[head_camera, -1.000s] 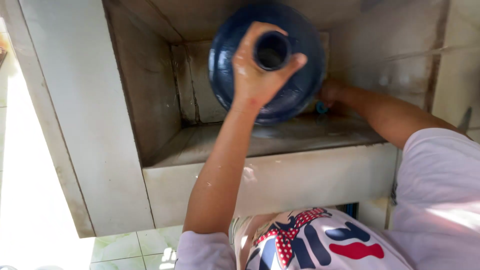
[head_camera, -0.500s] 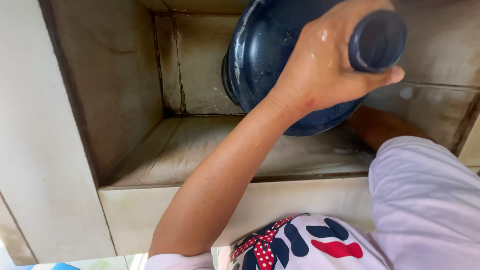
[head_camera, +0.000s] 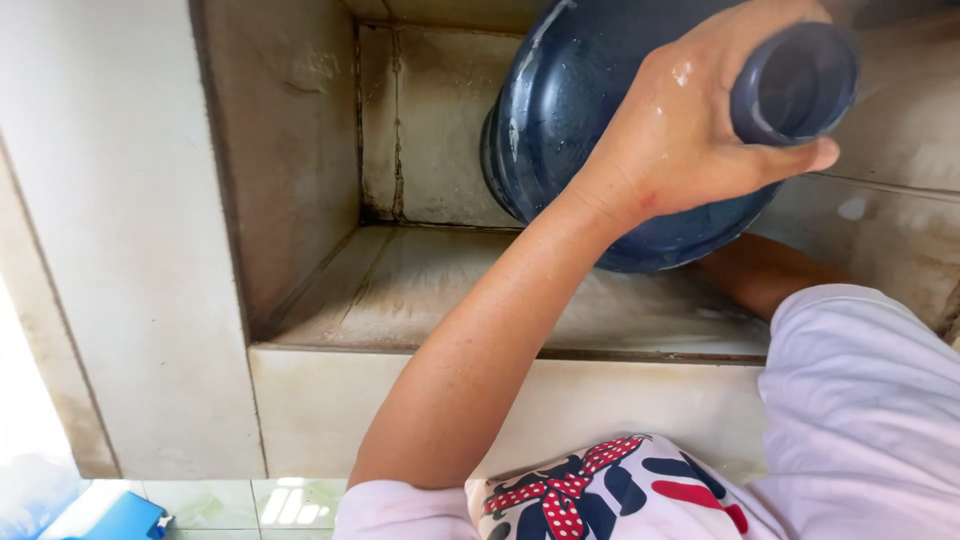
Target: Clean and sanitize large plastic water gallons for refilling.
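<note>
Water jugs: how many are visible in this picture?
1. The dark blue water jug is tilted over the tiled basin, its neck gripped by the left hand. Others may be hidden outside the frame.

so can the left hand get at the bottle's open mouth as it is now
Probably yes: the left hand already grips the neck of the blue water bottle, right beside the open mouth, with nothing covering it.

We see our left hand (head_camera: 690, 140) wet, its grip closed around the neck of a big dark-blue water jug (head_camera: 560, 120) tipped on its side over a stained tiled basin (head_camera: 400, 290). Our right forearm (head_camera: 760, 275) reaches beneath the jug; its hand is hidden.
</note>
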